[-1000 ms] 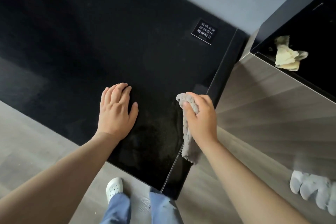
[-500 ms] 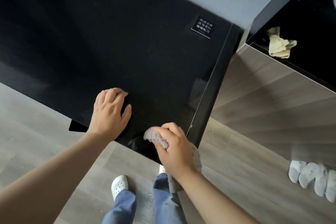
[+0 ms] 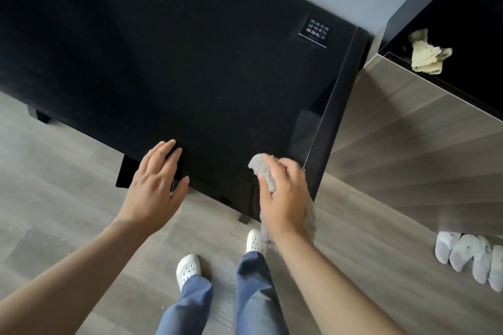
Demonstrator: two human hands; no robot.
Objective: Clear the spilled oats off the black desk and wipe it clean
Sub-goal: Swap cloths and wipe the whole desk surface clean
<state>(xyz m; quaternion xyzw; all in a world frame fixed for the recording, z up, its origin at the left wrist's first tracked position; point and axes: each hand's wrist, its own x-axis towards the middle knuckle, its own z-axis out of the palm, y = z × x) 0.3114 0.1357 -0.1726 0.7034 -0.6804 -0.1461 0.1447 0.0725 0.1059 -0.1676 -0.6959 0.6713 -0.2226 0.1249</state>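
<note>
The black desk (image 3: 168, 62) fills the upper left, its glossy top dark with only faint specks showing. My right hand (image 3: 285, 198) grips a grey cloth (image 3: 262, 168) at the desk's near right corner, and the cloth's tail hangs down below my wrist. My left hand (image 3: 156, 187) hovers with straight fingers over the desk's near edge, fingertips over the top; I cannot tell whether it touches. Small oat crumbs (image 3: 46, 236) lie scattered on the wood floor in front of the desk.
A sticker with white text (image 3: 315, 32) sits at the desk's far right. To the right stands a black cabinet (image 3: 462, 22) holding a crumpled yellow cloth (image 3: 427, 53). White socks (image 3: 471, 255) lie on the floor at right. My white shoes (image 3: 187, 269) stand below.
My right hand drew the cloth from the desk's right edge back to its near corner. My left hand slid back from the desk top to its near edge.
</note>
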